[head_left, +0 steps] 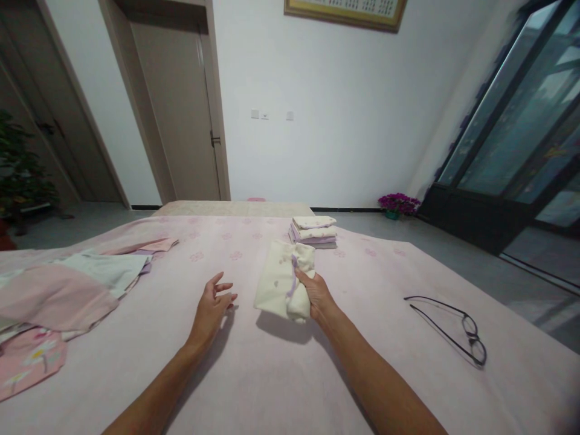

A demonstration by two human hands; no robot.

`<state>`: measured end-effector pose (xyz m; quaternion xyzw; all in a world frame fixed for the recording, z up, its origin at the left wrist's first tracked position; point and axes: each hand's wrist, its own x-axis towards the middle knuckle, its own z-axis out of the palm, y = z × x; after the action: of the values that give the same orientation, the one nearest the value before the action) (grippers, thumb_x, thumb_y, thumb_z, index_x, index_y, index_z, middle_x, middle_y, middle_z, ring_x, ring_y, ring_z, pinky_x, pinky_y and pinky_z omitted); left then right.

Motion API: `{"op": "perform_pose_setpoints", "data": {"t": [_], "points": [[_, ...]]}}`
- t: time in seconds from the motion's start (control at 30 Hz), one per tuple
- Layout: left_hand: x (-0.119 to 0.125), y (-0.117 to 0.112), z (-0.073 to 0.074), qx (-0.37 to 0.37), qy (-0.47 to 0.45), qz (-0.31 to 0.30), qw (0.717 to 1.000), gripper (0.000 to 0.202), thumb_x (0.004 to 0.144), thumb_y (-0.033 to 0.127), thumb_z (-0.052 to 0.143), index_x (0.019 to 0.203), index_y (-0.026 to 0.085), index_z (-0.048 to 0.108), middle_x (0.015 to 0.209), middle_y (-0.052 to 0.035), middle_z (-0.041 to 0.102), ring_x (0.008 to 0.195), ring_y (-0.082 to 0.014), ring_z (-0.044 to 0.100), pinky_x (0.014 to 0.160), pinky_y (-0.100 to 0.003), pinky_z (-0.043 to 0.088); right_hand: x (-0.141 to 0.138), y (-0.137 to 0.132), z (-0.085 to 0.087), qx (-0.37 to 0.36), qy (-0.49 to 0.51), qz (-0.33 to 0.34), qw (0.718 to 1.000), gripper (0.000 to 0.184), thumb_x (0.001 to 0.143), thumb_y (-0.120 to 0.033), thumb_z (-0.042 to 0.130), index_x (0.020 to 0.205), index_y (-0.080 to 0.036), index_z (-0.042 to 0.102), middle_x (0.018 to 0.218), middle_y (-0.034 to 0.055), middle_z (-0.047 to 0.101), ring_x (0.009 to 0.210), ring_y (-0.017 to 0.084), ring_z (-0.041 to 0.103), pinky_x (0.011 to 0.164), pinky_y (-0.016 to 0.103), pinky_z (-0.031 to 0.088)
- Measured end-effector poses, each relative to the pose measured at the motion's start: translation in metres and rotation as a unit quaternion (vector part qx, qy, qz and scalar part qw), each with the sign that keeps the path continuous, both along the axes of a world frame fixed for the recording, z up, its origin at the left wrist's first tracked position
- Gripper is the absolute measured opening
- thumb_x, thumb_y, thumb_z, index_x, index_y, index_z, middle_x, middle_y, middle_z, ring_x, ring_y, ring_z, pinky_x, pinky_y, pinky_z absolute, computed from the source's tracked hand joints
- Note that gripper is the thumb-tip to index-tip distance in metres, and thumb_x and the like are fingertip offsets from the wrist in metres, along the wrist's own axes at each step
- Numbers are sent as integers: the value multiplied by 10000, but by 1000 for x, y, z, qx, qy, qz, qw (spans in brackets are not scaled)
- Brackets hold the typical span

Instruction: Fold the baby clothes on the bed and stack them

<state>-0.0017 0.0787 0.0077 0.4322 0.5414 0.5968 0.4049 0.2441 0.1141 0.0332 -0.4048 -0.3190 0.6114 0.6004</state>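
My right hand (317, 294) grips the right side of a folded cream garment (274, 284) with small prints and a purple trim. The garment is tilted and raised a little above the pink bed sheet (272, 386), where its shadow falls. To the left of it, my left hand (214, 305) is apart from the cloth, its fingers spread and holding nothing. Just beyond the garment stands a neat stack of folded clothes (315, 231), cream on top with purple and grey layers below.
Loose pink and white clothes (58, 296) lie spread at the left of the bed. Black-framed glasses (471, 334) rest unfolded at the right. Past the bed's far edge are a wall, a closed door (176, 103) and potted purple flowers (399, 204).
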Motion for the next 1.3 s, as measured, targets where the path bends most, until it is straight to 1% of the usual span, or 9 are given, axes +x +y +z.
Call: {"op": "perform_pose_setpoints", "data": {"t": [0.3, 0.47, 0.53, 0.63, 0.77, 0.9, 1.0, 1.1, 1.3], "points": [[-8, 8, -30, 1, 142, -26, 989, 371, 694, 200, 699, 1064, 230, 703, 981, -45, 698, 897, -227, 642, 854, -312, 470, 40, 34, -9, -68, 33, -40, 996, 370, 676, -311, 776, 974, -141, 638, 730, 96, 736, 683, 273, 721, 604, 400, 596], [-8, 11, -40, -5, 314, -60, 948, 342, 824, 250, 544, 1150, 222, 640, 1116, -46, 684, 1011, -218, 643, 929, -344, 466, 83, 86, 36, 86, -43, -243, 965, 542, 547, -313, 846, 1018, -143, 639, 887, 83, 745, 736, 252, 700, 658, 374, 582], [-8, 12, -42, -2, 353, -74, 933, 343, 852, 243, 496, 1171, 223, 620, 1137, -45, 679, 1026, -208, 640, 920, -337, 470, 103, 110, 71, 157, -168, -371, 900, 510, 579, -358, 825, 1001, -138, 644, 949, 91, 733, 793, 246, 680, 700, 358, 561], [-6, 11, -42, 3, 387, -83, 918, 331, 862, 218, 465, 1158, 231, 615, 1137, -38, 676, 1016, -199, 640, 893, -330, 475, 125, 147, 128, 243, -392, -513, 724, 475, 696, -380, 738, 1103, -156, 638, 1017, 89, 712, 896, 256, 650, 807, 356, 514], [-5, 12, -44, 11, 398, -96, 912, 306, 877, 209, 444, 1128, 249, 616, 1134, -27, 670, 1034, -191, 638, 907, -325, 473, 136, 193, 168, 347, -580, -500, 541, 415, 897, -306, 502, 1290, -191, 571, 1181, 100, 655, 1038, 241, 601, 889, 323, 444], [-4, 14, -43, 11, 402, -108, 909, 277, 883, 207, 436, 1086, 254, 620, 1104, -21, 665, 1047, -189, 631, 917, -318, 467, 130, 231, 125, 363, -722, -359, 466, 441, 892, -231, 508, 1329, -213, 566, 1239, 116, 625, 1111, 261, 530, 956, 354, 359], [-2, 13, -37, 12, 408, -114, 906, 260, 887, 197, 418, 1046, 253, 615, 1066, -20, 657, 1026, -183, 623, 909, -309, 461, 122, 247, 59, 288, -804, -180, 488, 443, 823, -105, 510, 1229, -228, 640, 1171, 95, 660, 1088, 232, 535, 954, 331, 339], [1, 11, -31, 15, 415, -119, 902, 241, 882, 183, 405, 998, 247, 607, 1030, -22, 646, 996, -177, 619, 890, -299, 457, 120, 254, 7, 262, -807, -159, 506, 443, 765, -53, 509, 1138, -209, 688, 1119, 95, 686, 1050, 226, 563, 948, 329, 357], [3, 11, -27, 18, 410, -125, 903, 227, 880, 173, 399, 962, 243, 598, 1003, -23, 639, 967, -174, 614, 873, -295, 455, 135, 271, -5, 282, -775, -185, 534, 490, 722, -45, 473, 1109, -219, 717, 1165, 65, 698, 1091, 226, 584, 987, 340, 388]]}}
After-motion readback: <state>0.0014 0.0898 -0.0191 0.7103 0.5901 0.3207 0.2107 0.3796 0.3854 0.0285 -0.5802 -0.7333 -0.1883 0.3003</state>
